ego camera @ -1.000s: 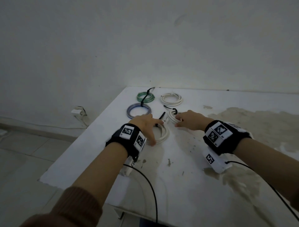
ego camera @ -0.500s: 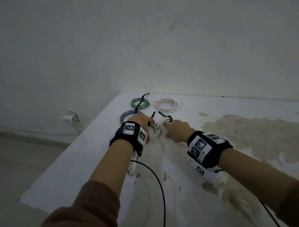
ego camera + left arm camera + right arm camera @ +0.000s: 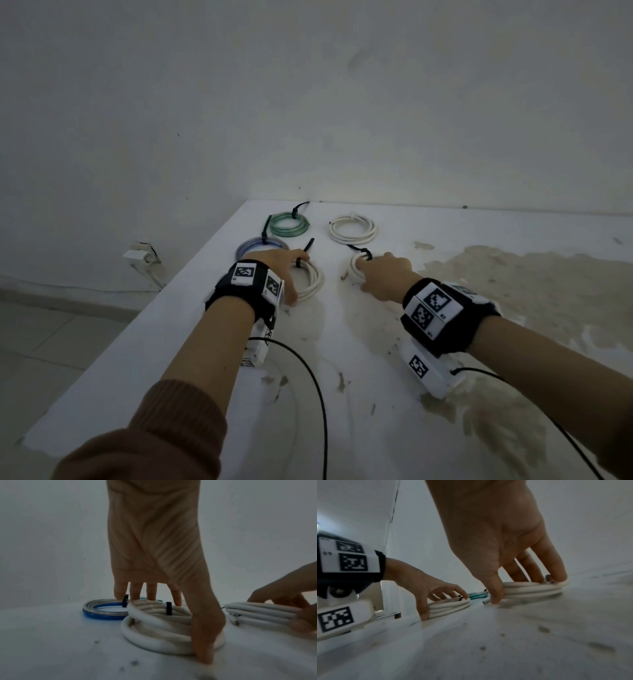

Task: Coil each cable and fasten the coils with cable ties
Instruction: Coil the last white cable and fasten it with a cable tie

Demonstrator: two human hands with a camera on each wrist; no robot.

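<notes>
White cable coils (image 3: 310, 279) on table (image 3: 342, 428), one gripped under each hand (image 3: 279, 267).

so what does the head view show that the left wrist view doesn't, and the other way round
Only the head view shows the far white coil, the whole green coil, the wall socket and both wristbands.

Only the left wrist view shows the left thumb pressed against the outside of the left coil, with the fingers reaching over its far side, and a cut cable end on the right coil.

Both show the left hand on its white coil, the right hand on the other, the blue coil and black ties.
</notes>
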